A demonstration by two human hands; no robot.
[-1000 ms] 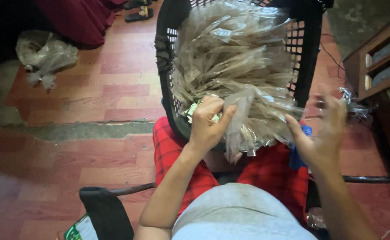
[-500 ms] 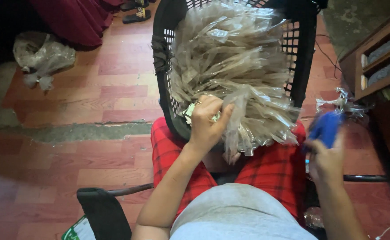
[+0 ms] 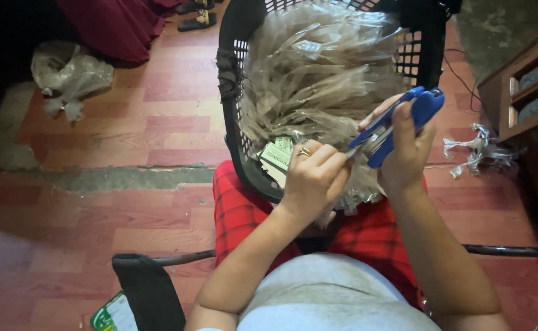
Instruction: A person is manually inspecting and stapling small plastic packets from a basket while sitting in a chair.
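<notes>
Red-brown tiled floor (image 3: 128, 122), grey cracked strip across it; wooden shelf unit (image 3: 526, 86) right; dim light.

Crowded lap, open floor to the left

The black basket (image 3: 235, 110), heaped with clear plastic packets (image 3: 318, 79), blocks the front; a wooden shelf (image 3: 520, 86) hems the right; the red floorboards (image 3: 128, 135) lie open.

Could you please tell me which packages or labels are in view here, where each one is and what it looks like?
Clear plastic packets: a heap of long crinkled sleeves filling the black basket.
Paper label: small, pale green and white rectangle at the left hand, at the heap's near edge.
Green and white package: on the floor at the bottom left, partly cut off.
Crumpled clear bag: on the floor, upper left.
</notes>
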